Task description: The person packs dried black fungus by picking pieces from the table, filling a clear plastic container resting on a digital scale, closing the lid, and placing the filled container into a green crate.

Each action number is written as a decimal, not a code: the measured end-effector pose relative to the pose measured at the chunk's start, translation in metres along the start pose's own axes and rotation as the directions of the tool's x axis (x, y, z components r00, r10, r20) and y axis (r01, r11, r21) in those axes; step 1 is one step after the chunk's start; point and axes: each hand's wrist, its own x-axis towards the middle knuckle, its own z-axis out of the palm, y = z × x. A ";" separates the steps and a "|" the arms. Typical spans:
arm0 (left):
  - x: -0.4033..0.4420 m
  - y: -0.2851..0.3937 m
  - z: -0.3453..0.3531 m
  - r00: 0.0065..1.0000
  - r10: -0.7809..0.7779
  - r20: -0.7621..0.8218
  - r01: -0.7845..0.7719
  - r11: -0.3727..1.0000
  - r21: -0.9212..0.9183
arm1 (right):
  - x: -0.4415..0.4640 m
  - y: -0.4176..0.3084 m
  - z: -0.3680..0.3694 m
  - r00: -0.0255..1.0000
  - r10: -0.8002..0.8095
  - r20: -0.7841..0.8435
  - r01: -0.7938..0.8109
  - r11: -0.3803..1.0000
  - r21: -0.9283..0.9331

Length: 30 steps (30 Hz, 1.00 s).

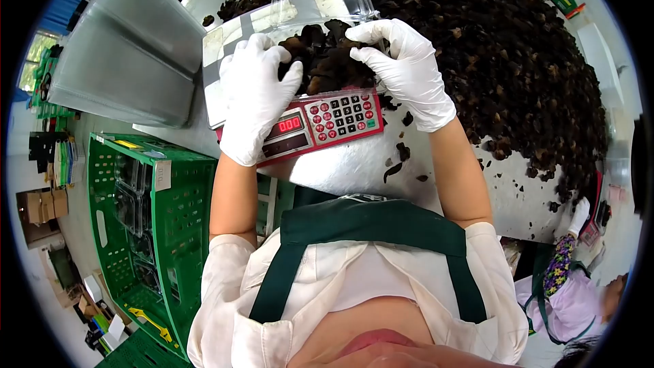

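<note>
Metal table (361, 170) with red scale (344, 119) and dark heap (490, 48), apparently dried fungus.

A food-packing workroom is indicated by a metal table (422, 187), heaped at upper right with dark dried pieces (504, 48), and by a red digital scale (340, 119) set at upper centre. Clear trays (129, 54) are stacked at upper left; boxes (129, 208) are held in a green crate (187, 211) below. At lower right, a gloved co-worker (558, 300) is seen beside the same table.
</note>
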 end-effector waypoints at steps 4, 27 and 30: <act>-0.002 -0.028 0.013 0.988 -0.154 -0.029 0.133 0.924 -0.358 | -0.001 -0.005 -0.004 0.996 0.084 -0.010 -0.084 0.995 0.060; -0.015 -0.022 -0.009 0.819 -0.344 0.460 0.442 -0.133 -0.887 | 0.006 -0.004 0.015 0.995 0.092 0.042 -0.097 0.987 0.125; -0.014 -0.015 -0.016 0.786 -0.413 0.459 0.449 -0.128 -0.884 | 0.007 -0.011 0.016 0.984 0.163 0.071 -0.175 0.958 0.226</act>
